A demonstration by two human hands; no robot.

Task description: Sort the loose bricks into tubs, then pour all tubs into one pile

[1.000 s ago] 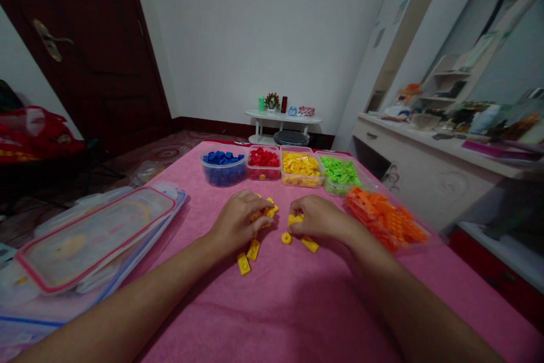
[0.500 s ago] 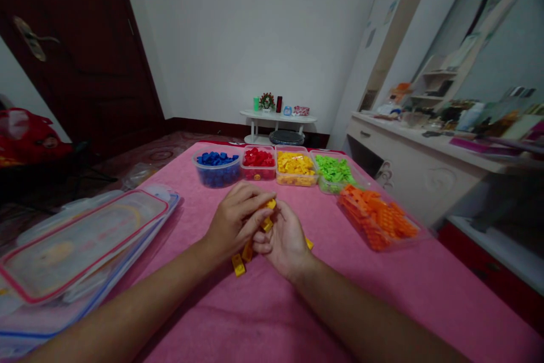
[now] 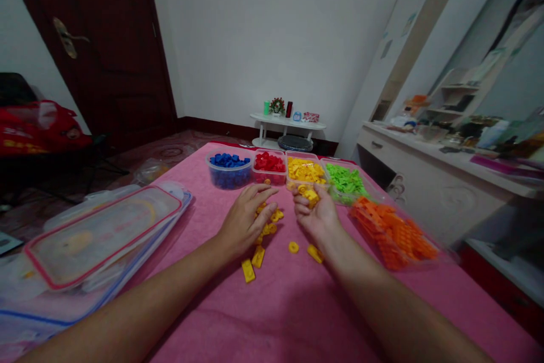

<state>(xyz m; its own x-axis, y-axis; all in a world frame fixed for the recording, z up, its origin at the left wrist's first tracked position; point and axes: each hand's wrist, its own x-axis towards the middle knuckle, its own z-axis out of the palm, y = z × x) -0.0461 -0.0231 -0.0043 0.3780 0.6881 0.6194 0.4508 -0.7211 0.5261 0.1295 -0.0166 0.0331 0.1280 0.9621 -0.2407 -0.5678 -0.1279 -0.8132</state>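
Head view: cups a few yellow blocks (image 3: 310,197) in right hand (image 3: 319,217), with palm turned up and fingers curled round them, raised in front of yellow box (image 3: 302,154). Has left hand (image 3: 243,220) palm down over yellow pile (image 3: 270,229), with fingers loosely bent and partly spread, thumb toward pile; cannot tell whether gripping any piece, pile being partly hidden there. Lying on pink cloth (image 3: 263,317), nearer than pile: two flat yellow bricks (image 3: 248,271), side by side at slightly different angles. Between hands, a bit nearer: yellow ring (image 3: 293,247), lying flat. Just beside right wrist: one more yellow brick (image 3: 315,253), tilted off line.

Along far end of cloth, left to right: round tub (image 3: 230,180) of blue pieces, red box (image 3: 270,177) of red pieces, yellow box filled with yellow pieces, then green box (image 3: 340,198) of green pieces. Nearer, to right of right forearm: orange box (image 3: 431,266), heaped with orange pieces. At left edge: stacked clear lids (image 3: 106,231), top one red-rimmed. Farther back: low white table (image 3: 289,122) by wall, dark door (image 3: 106,51) at left, pale dresser (image 3: 420,173) at right.
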